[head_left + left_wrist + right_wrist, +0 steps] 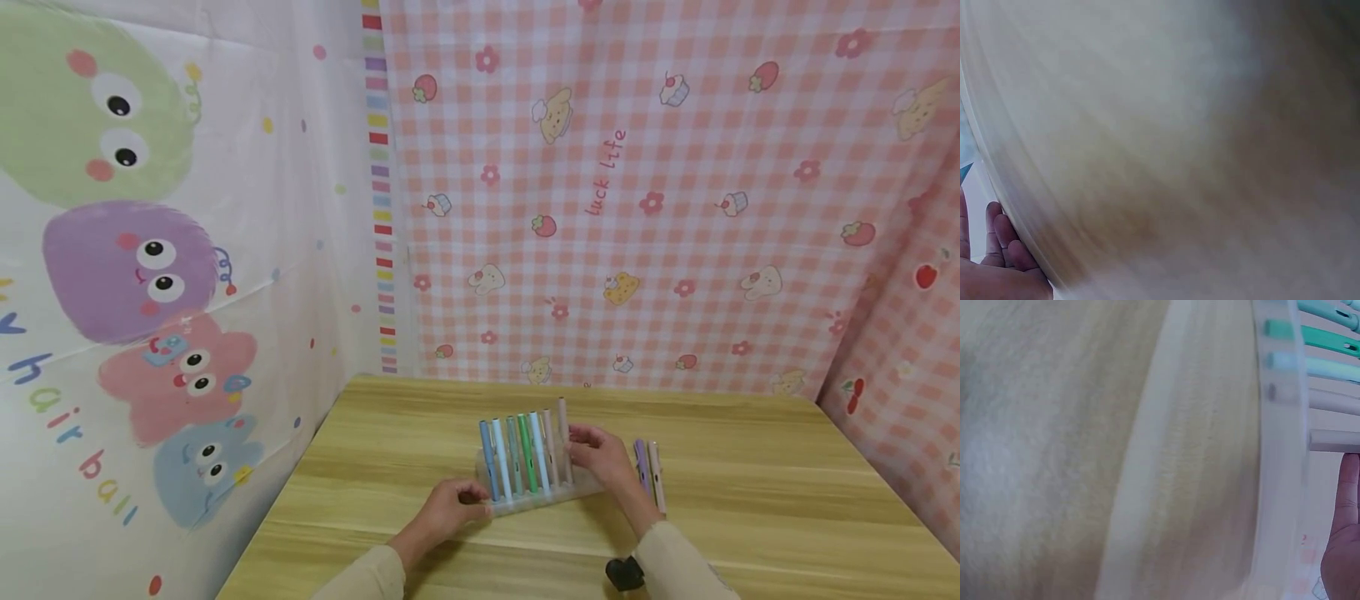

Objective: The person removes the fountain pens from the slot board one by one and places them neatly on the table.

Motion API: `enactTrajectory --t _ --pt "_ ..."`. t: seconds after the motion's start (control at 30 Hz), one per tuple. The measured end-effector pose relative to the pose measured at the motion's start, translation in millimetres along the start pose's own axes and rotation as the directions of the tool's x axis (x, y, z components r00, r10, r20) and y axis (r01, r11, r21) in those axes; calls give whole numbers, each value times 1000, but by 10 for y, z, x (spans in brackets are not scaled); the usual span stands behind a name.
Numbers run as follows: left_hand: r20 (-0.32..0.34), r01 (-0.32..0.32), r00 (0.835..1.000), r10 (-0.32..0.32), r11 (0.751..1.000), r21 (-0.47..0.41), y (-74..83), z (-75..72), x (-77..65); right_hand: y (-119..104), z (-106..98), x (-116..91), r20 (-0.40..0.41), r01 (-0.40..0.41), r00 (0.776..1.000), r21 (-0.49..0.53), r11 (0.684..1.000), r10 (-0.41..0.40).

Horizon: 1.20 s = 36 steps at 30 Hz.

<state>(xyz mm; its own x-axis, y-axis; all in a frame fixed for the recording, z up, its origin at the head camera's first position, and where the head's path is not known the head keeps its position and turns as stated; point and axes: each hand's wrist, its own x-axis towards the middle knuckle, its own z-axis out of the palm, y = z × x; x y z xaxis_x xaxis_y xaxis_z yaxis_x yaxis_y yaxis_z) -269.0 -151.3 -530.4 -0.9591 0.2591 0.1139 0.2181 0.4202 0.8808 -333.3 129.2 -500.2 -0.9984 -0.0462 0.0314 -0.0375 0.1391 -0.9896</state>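
Note:
A clear pen stand (pixel 525 500) on the wooden table holds a row of upright pens in blue, green and pinkish tones, including a green pen (pixel 527 454). At its left end, my left hand (pixel 453 510) grips the corner with bent fingers. My right hand (pixel 600 454) pinches a pale pink pen (pixel 564 437) at the row's right end. This pen (pixel 1335 440) has its lower end right at the stand's base (pixel 1282 487) in the right wrist view, while the neighbouring pens reach into it. Only part of the left hand (pixel 1007 269) shows in the left wrist view.
Right of the right hand, a purple pen (pixel 642 462) and a pinkish pen (pixel 657 475) lie on the table (pixel 750 500). A small black object (pixel 625 574) is near the right sleeve. Patterned curtains (pixel 637 208) hang behind and beside the table.

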Motion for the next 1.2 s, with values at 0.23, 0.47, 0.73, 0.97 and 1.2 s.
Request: enactTrajectory --t 0.23,0.47,0.73,0.97,1.2 --pt "3 5 1000 -5 1000 -5 0 -8 6 -118 -88 -19 10 24 1000 79 997 -25" --pt "5 10 1000 -10 1000 -20 -5 -15 13 -116 -373 -8 45 -34 999 94 995 30" --pt "5 14 1000 -14 1000 -17 -21 -17 11 -57 -795 -36 116 -76 991 56 996 69" --pt "2 8 1000 -8 1000 -15 -22 -14 9 20 -1132 -81 149 -105 984 24 994 100" --pt "1 1 1000 -1 1000 -10 -1 -3 -6 133 -1457 -131 148 -140 979 13 990 137"
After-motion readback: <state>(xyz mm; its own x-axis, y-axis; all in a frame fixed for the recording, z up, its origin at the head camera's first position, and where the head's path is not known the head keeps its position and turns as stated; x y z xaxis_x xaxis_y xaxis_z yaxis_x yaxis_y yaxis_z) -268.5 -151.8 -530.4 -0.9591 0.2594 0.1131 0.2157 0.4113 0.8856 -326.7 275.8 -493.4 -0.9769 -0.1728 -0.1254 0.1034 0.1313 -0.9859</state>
